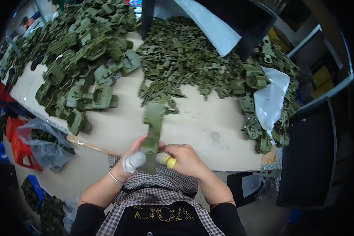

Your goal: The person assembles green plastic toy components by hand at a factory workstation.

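Note:
In front of my waist I hold a long, flat olive-green plastic part upright over the table's near edge, slightly blurred. My left hand, its thumb wrapped in white, grips the lower left side of the part. My right hand is closed at the lower right side, fingers curled, with white and yellow wrapping on the thumb. Its fingertips are partly hidden behind the part. Just beyond the part's top end lie small green plastic pieces, heaped across the middle of the table.
Larger green plastic shells pile up on the table at left. More green parts with a white plastic bag lie at right. A dark bin stands at the back. Red stools and bagged parts are on the floor at left.

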`<state>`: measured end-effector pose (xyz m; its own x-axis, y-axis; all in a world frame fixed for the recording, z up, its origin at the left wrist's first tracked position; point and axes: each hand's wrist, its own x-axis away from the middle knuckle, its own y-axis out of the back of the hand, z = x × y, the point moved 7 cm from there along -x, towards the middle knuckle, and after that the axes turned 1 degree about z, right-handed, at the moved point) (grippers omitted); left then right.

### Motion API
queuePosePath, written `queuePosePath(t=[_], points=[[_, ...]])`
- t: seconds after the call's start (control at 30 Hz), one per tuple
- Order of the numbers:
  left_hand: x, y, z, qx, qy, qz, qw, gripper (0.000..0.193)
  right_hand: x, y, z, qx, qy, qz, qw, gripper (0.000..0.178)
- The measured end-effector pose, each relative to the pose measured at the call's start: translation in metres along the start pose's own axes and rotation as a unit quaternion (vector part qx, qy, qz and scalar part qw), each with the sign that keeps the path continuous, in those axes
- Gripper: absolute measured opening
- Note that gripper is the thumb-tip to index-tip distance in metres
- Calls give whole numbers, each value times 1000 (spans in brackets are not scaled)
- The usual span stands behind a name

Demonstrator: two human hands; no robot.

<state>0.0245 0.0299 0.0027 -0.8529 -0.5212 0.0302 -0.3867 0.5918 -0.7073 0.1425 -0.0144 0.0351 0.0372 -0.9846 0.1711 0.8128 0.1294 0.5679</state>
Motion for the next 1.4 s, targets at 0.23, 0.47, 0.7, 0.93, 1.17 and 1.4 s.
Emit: queuePosePath(t=[0.23,0.47,0.7,0.93,1.17,1.4], points=[[0,27,4,49,-18,-62,997,56,-10,135,-98,119,-192,-389,893,53],[1,25,-3,79,-46,-84,992,52,-43,180,-164,293,-297,-524,743,49],[13,41,-11,94,-69,-102,988,56,-11,186,-141,138,-86,-543,824,16],[5,35,-4,131,-51,-39,989,64,-40,171,-145,548,-137,-372,736,34],[21,36,-22,79,-99,-67,990,61,-67,205,-82,571,10,-244,783,14],[25,46,-15,91,-91,-105,986,54,-83,209,-142,693,-1,-100,714,58]])
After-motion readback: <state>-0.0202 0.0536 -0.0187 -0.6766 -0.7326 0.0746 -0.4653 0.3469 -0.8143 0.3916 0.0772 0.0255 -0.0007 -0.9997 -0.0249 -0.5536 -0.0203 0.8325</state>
